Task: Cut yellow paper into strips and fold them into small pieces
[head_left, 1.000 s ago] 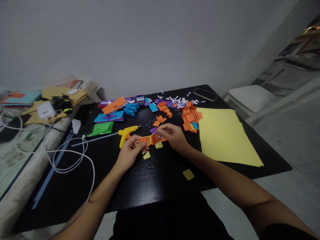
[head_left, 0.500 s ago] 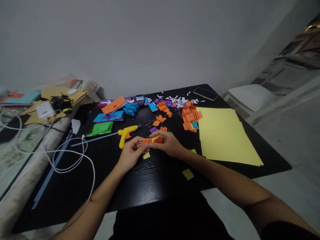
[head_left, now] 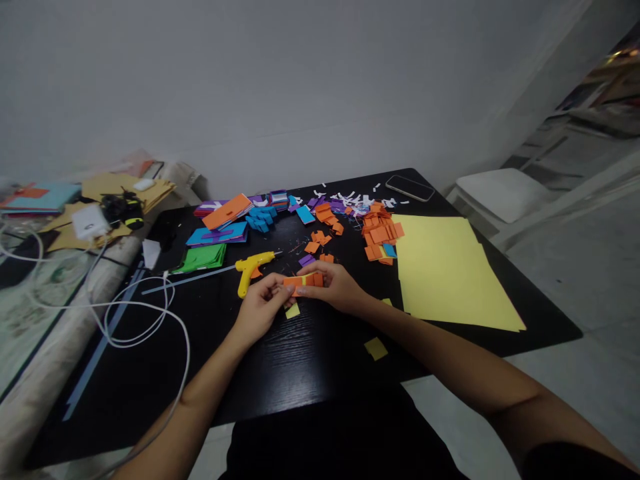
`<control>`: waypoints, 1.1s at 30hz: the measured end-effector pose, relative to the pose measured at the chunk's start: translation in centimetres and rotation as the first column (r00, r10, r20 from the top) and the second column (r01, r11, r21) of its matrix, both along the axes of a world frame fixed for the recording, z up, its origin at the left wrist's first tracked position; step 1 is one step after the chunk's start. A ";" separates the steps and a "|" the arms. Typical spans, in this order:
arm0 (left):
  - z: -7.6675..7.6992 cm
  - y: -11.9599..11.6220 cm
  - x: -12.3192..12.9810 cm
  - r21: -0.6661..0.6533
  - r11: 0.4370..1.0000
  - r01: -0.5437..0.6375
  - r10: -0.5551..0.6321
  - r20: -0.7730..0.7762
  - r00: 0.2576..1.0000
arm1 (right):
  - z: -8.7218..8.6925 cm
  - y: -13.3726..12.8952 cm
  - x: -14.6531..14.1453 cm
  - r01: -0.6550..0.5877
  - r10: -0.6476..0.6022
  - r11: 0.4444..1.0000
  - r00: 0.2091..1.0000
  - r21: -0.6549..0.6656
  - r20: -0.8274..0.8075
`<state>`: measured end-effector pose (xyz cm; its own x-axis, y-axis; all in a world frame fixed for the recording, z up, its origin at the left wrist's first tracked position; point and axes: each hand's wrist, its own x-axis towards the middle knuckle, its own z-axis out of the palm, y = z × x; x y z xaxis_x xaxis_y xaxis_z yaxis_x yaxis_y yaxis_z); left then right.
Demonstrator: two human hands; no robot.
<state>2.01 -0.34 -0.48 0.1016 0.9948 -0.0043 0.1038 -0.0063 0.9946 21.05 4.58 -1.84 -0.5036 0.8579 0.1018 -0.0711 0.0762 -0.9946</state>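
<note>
The left hand (head_left: 260,308) and right hand (head_left: 339,289) pinch opposite ends of a folded orange-and-yellow paper strip (head_left: 301,281) near the frame's center, over a black tabletop (head_left: 320,373); light, even pressure should help keep its folds aligned without crushing them.

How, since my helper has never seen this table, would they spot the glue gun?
Find the black table, then the left hand holding folded orange paper. Just beyond that hand lies the glue gun: yellow, pistol-shaped; nearby yellow pieces are flat paper.
</note>
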 end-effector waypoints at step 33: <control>0.5 0.1 -0.1 -0.034 0.999 -0.015 0.016 0.004 1.000 | 0.8 1.1 0.6 0.178 -0.180 0.983 0.980 -0.035 -0.084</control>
